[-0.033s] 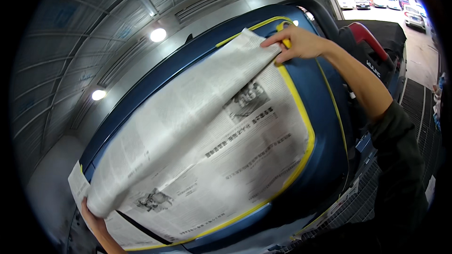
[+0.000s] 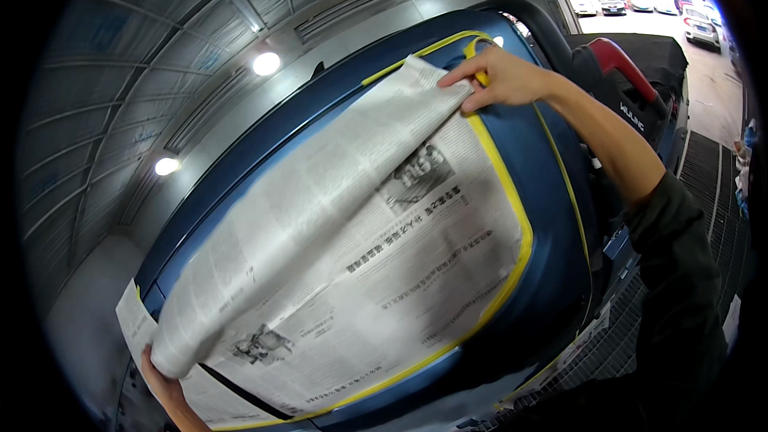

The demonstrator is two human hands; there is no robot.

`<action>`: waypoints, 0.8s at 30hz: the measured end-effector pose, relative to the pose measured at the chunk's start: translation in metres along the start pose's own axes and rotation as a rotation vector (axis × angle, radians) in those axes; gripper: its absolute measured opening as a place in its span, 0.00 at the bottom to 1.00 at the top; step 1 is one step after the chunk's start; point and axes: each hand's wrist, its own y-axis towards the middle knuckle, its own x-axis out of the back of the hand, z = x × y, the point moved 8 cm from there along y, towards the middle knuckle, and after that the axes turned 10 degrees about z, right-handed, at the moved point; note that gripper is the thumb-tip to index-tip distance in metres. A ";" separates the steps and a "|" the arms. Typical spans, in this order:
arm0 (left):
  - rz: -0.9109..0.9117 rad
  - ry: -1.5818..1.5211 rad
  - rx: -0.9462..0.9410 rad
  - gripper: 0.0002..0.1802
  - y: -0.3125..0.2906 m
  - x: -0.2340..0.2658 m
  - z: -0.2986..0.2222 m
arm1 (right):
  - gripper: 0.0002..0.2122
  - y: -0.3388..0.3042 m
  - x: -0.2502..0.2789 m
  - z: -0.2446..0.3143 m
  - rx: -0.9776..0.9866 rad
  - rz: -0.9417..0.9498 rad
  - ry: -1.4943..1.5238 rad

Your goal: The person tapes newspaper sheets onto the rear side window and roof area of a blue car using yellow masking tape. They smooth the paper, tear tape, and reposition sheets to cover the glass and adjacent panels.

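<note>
A large newspaper sheet point(image 2: 384, 296) covers much of a blue vehicle panel point(image 2: 552, 192), its right and lower edges bordered by yellow masking tape point(image 2: 524, 232). The sheet's upper part is folded over into a long, loose roll. My right hand point(image 2: 508, 78) pinches the fold's upper right corner between thumb and fingers. A roll of yellow tape point(image 2: 477, 52) sits at that hand, partly hidden by the fingers. At the lower left, my left hand point(image 2: 162, 384) grips the fold's other end, its fingers partly behind the paper.
A smaller paper piece point(image 2: 134, 316) hangs at the panel's far left. Further yellow strips run along the panel's top and right side. A red and black bar point(image 2: 624, 68) stands at right, above a dark grated floor point(image 2: 708, 184). Parked cars point(image 2: 700, 26) show outside.
The fold's upper edge has come down slightly, baring more blue panel above it at left. Both hands keep their hold and have barely moved.
</note>
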 end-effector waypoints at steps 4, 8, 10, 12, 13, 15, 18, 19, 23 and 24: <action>0.003 0.034 0.001 0.32 -0.036 0.024 0.008 | 0.15 -0.003 -0.009 0.023 0.103 0.037 -0.189; -0.139 0.062 -0.010 0.30 -0.065 0.056 0.031 | 0.15 -0.016 -0.010 0.023 0.138 -0.027 -0.336; -0.150 0.122 -0.075 0.24 -0.100 0.013 0.022 | 0.15 -0.018 -0.012 0.026 0.194 -0.115 -0.451; -0.153 0.107 -0.043 0.23 -0.118 0.024 0.026 | 0.16 -0.020 -0.015 0.039 0.261 -0.178 -0.568; -0.140 0.065 0.028 0.25 -0.112 0.067 0.043 | 0.16 -0.021 -0.013 0.042 0.286 -0.193 -0.628; -0.169 0.019 0.120 0.27 -0.114 0.094 0.059 | 0.17 -0.015 -0.019 0.047 0.310 -0.179 -0.672; -0.240 0.052 0.151 0.29 -0.138 0.089 0.058 | 0.19 0.002 -0.029 0.041 0.207 -0.027 -0.622; -0.227 0.075 0.153 0.30 -0.142 0.085 0.058 | 0.19 0.002 -0.026 0.047 0.245 -0.033 -0.651; -0.096 0.164 0.110 0.30 -0.135 0.080 0.054 | 0.17 0.012 -0.024 0.053 0.281 0.040 -0.614; -0.104 0.167 0.112 0.30 -0.127 0.083 0.053 | 0.18 0.016 -0.023 0.049 0.255 0.091 -0.603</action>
